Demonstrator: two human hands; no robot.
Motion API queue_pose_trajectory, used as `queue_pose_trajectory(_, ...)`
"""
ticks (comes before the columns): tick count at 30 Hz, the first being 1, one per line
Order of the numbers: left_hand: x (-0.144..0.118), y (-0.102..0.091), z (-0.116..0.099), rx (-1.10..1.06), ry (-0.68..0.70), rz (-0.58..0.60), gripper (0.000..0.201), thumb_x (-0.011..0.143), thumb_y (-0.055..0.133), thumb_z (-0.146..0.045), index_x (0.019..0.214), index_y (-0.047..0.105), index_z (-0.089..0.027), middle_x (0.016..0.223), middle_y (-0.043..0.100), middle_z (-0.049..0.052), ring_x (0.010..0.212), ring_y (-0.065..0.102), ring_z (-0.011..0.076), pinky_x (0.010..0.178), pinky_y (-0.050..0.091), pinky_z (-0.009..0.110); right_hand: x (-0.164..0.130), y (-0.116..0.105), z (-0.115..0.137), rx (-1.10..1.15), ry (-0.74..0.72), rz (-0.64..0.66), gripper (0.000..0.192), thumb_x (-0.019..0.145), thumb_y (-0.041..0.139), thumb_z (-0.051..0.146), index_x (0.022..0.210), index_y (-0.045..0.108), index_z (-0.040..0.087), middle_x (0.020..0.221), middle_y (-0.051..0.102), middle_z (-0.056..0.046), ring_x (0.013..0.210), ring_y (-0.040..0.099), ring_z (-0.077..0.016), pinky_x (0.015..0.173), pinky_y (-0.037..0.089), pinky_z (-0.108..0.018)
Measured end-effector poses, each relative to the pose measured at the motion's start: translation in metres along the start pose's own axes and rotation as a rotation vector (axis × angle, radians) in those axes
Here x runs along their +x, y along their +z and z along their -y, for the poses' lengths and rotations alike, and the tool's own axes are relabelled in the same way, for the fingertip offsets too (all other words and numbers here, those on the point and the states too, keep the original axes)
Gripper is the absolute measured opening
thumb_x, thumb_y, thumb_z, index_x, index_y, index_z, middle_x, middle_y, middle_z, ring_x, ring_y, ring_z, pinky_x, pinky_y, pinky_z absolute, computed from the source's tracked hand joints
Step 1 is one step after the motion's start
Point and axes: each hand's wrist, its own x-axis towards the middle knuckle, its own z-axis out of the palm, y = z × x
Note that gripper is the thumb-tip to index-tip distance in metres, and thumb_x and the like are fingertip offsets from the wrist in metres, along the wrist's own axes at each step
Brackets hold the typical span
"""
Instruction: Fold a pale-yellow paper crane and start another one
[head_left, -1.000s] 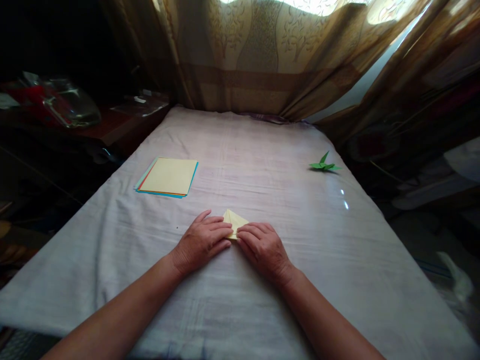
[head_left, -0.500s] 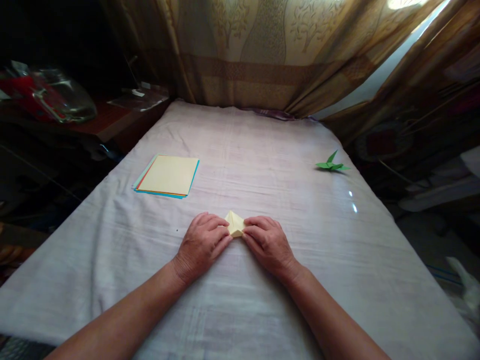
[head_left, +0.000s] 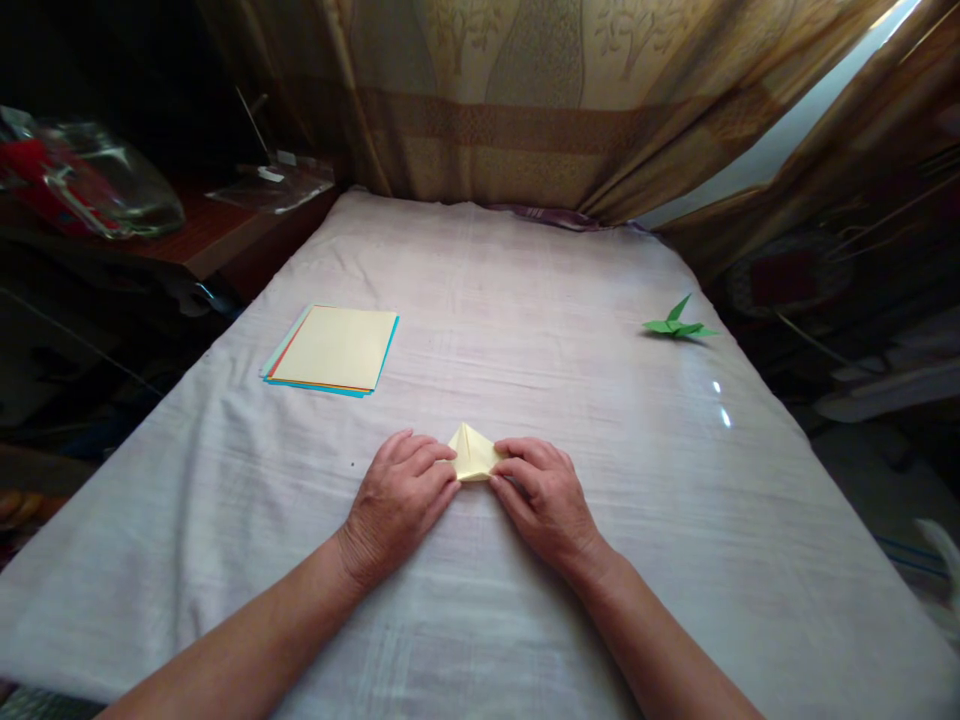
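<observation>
The cloth-covered counter fills the view. Over the last second the folded yellow paper has stood up from nearly flat into a small peaked shape, so a fold is opening. The left hand and right hand flank it, fingertips pinching its lower corners. A stack of colored sheets lies beyond the left hand, a green paper crane far beyond the right.

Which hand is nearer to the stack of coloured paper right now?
Left. The left hand lies on the cloth just below and right of the stack of coloured paper. The right hand sits farther right, beyond the small folded yellow paper both hands touch.
</observation>
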Motion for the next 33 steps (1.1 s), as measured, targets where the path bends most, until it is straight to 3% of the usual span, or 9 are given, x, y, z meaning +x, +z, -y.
queue_pose_trajectory(9, 0.001, 0.001, 0.004, -0.173, -0.115, 0.045, 0.007, 0.089, 0.061, -0.022, 0.082, 0.063, -0.021, 0.104, 0.069, 0.003, 0.101, 0.059, 0.0210, 0.096, 0.043, 0.040, 0.004, 0.003, 0.008, -0.007, 0.107, 0.006, 0.009, 0.087, 0.059, 0.021, 0.078, 0.062, 0.022, 0.104, 0.067, -0.005, 0.100, 0.058, -0.0211, 0.088, 0.038, -0.038)
queue_pose_trajectory(21, -0.002, -0.002, 0.004, -0.026, 0.026, -0.025, 0.014, 0.092, 0.058, -0.023, 0.083, 0.067, -0.024, 0.106, 0.070, 0.001, 0.106, 0.058, 0.0211, 0.107, 0.036, 0.045, -0.002, -0.002, 0.001, 0.000, -0.011, -0.004, 0.006, 0.087, 0.064, 0.023, 0.087, 0.068, 0.026, 0.107, 0.068, -0.003, 0.103, 0.059, -0.0208, 0.089, 0.040, -0.037)
queue_pose_trajectory(26, 0.000, -0.002, 0.003, -0.084, -0.025, 0.017, 0.012, 0.092, 0.056, -0.021, 0.087, 0.067, -0.023, 0.107, 0.070, 0.001, 0.107, 0.057, 0.0219, 0.107, 0.036, 0.046, 0.000, -0.002, 0.003, 0.003, 0.016, 0.021, 0.007, 0.089, 0.061, 0.025, 0.086, 0.067, 0.025, 0.107, 0.067, -0.004, 0.103, 0.058, -0.0206, 0.090, 0.039, -0.038)
queue_pose_trajectory(33, 0.005, 0.001, 0.002, -0.211, -0.167, 0.049, 0.010, 0.088, 0.061, -0.022, 0.078, 0.062, -0.021, 0.107, 0.068, 0.004, 0.105, 0.058, 0.0218, 0.099, 0.041, 0.042, 0.006, 0.001, 0.013, -0.019, 0.123, 0.018, 0.011, 0.087, 0.059, 0.021, 0.077, 0.063, 0.022, 0.101, 0.067, -0.004, 0.098, 0.058, -0.0207, 0.089, 0.037, -0.038)
